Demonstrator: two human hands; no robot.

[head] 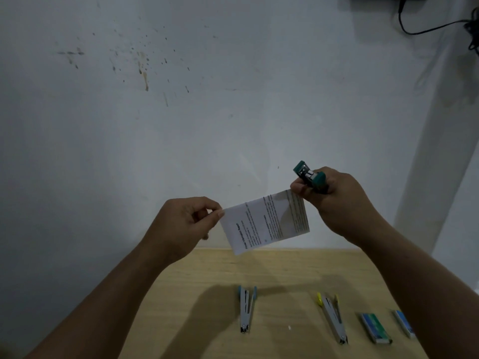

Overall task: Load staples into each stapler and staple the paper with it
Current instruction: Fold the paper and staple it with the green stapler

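Wooden table (285, 265) lies nearest, where two opened staplers, blue (246, 309) and yellow (333, 318), wait beside two staple boxes (375, 328). Above it, the folded paper (264, 224) is pinched at one corner by the left hand (186, 224). The green stapler (311, 177) is gripped in the right hand (339, 200) at the opposite corner. Held in mid-air by so little, the sheet could slip or be stapled crookedly.

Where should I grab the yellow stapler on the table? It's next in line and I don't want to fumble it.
Grip the yellow stapler around its middle, coming down from above. It lies flat on the wooden table, splayed open in a narrow V, so pinching across both arms mid-length would probably close them together; the staple box to its right leaves little room on that side.
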